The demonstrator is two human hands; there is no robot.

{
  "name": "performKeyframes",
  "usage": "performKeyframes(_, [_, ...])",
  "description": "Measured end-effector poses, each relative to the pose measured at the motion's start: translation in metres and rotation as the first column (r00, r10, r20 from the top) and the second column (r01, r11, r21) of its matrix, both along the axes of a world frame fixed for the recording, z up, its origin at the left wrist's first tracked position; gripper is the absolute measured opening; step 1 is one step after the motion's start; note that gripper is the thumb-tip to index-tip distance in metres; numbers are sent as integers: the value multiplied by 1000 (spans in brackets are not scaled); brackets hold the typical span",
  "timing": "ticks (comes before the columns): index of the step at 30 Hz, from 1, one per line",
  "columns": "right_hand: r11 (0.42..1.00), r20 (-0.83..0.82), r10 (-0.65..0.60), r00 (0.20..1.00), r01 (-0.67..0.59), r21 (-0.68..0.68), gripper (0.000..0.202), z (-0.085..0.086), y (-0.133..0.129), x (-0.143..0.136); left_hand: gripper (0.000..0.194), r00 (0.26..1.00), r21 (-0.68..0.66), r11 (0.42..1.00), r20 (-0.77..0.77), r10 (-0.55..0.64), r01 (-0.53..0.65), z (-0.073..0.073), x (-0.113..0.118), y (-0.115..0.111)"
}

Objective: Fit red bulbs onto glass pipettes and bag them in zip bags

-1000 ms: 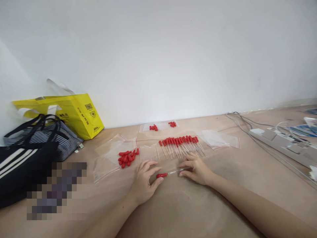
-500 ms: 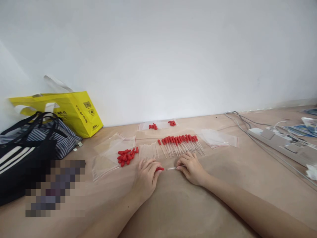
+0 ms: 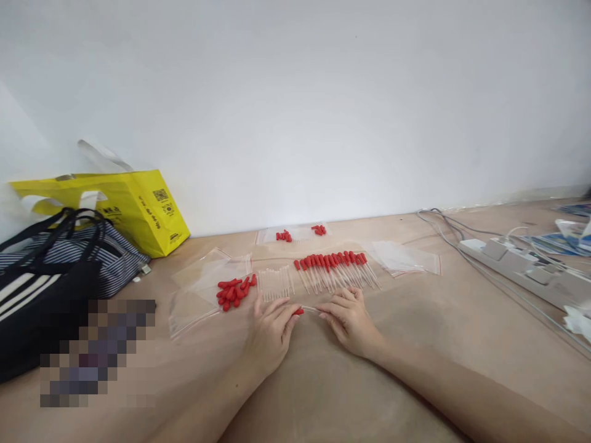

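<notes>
Between thumb and fingers, my left hand [image 3: 273, 329] pinches a red rubber bulb [image 3: 299, 311]. A thin clear glass tube [image 3: 311, 309] is held in the fingertips of my right hand [image 3: 348, 320], its end reaching the bulb's mouth. Whether the end is inside or only against the bulb, I cannot tell. Just beyond my hands lies a row of droppers [image 3: 335, 267], red bulbs on clear tubes. Bare glass tubes [image 3: 274, 283] lie side by side to its left, next to a pile of red rubber bulbs [image 3: 233, 293].
Clear zip bags lie at left [image 3: 194, 311] and right [image 3: 406, 257]. Another bag [image 3: 302, 234] with red bulbs and tubes rests by the wall. A power strip [image 3: 512, 264] with cables stands right; a yellow bag [image 3: 157, 215] and a dark striped bag [image 3: 69, 307] stand left.
My right hand has moved left, bringing the glass tube to the red bulb and closing the gap between them. My left hand keeps its pinch on the bulb.
</notes>
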State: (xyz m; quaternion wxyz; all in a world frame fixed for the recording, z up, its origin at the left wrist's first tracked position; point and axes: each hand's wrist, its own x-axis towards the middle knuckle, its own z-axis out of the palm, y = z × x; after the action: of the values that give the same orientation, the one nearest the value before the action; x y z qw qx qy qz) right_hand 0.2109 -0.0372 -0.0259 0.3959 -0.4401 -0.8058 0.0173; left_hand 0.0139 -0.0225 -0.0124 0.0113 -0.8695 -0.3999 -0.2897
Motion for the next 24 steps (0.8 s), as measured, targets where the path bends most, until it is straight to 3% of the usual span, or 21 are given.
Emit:
performKeyframes(9, [999, -37, -22, 999, 23, 37, 16, 3, -6, -7, 20, 992, -135, 988, 86, 91, -79, 0, 3, -4])
performKeyframes(18, [994, 22, 55, 998, -57, 95, 17, 1, -3, -6, 18, 989, -84, 995, 133, 66, -55, 0, 2, -3])
performKeyframes(24, [969, 124, 97, 988, -122, 213, 20, 2, -2, -1, 17, 994, -40, 999, 107, -3, 8, 3, 2, -7])
